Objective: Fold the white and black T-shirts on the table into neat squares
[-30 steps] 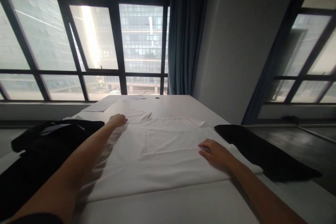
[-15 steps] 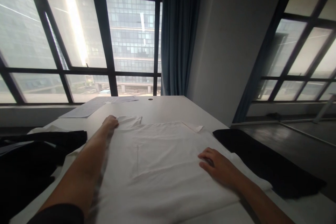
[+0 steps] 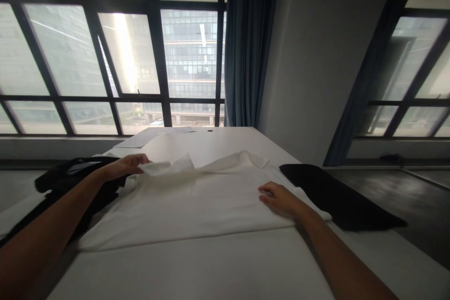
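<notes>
A white garment [image 3: 211, 211], its exact kind hard to tell, lies spread across the table in front of me. My left hand [image 3: 135, 164] pinches its far left corner between thumb and fingers, and the far edge rises off the table in loose folds there. On the right part of the cloth rests my right hand [image 3: 277, 197], fingers loosely bent, with a gap between thumb and forefinger. The garment's near edge runs almost straight across the table.
The white table [image 3: 197, 267] reaches toward the windows. Dark folded clothes [image 3: 77, 173] lie at the left, a black cloth [image 3: 337, 192] along the right edge. Paper sheets [image 3: 140, 139] are at the far left. A blue curtain [image 3: 249, 47] hangs beside a pillar.
My left hand has drawn the garment's far left corner up and to the left, and the far edge now stands in folds. My right hand stays on the cloth. The view has shifted slightly.
</notes>
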Available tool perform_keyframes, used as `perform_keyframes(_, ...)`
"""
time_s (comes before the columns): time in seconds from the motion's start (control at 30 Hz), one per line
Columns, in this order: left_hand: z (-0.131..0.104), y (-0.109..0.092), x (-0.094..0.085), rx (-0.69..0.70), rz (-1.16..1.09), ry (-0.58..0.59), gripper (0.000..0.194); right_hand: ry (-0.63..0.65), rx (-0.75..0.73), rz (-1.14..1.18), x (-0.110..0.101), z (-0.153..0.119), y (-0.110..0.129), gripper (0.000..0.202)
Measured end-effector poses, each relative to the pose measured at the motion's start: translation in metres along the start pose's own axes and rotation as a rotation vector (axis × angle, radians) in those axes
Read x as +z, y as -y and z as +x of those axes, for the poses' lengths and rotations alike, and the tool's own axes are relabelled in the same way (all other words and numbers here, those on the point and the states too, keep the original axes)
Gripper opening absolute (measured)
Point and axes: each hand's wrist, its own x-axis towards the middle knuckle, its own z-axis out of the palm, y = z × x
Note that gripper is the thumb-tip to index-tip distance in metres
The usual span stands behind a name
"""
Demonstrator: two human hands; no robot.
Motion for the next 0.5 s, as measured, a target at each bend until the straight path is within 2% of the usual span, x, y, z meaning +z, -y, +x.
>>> perform_keyframes(0.07,-0.035,0.001,0.006,0.022,0.019,0.295,0.059,0.006,0.015,-0.01,-0.001,0.0,0.002,0.041)
perform_keyframes(0.1,-0.047,0.001,0.014,0.036,0.062,0.36,0.06,0.007,0.02,-0.016,-0.001,0.0,0.003,0.041)
perform_keyframes(0.13,-0.055,0.0,0.024,0.033,0.133,0.365,0.062,0.006,0.023,-0.022,-0.001,0.0,0.004,0.041)
perform_keyframes(0.27,-0.065,-0.008,0.078,0.008,0.429,0.222,0.074,-0.008,0.039,-0.04,0.002,0.0,0.005,0.04)
perform_keyframes(0.33,-0.066,-0.012,0.097,0.076,0.517,0.122,0.057,-0.022,0.046,-0.037,0.004,0.001,0.003,0.041)
perform_keyframes(0.4,-0.068,-0.015,0.105,0.189,0.521,0.047,0.04,-0.041,0.053,-0.027,0.007,0.003,0.0,0.041)
perform_keyframes(0.5,-0.074,-0.015,0.096,0.284,0.403,-0.048,0.043,-0.079,0.049,-0.018,0.013,0.007,-0.006,0.043)
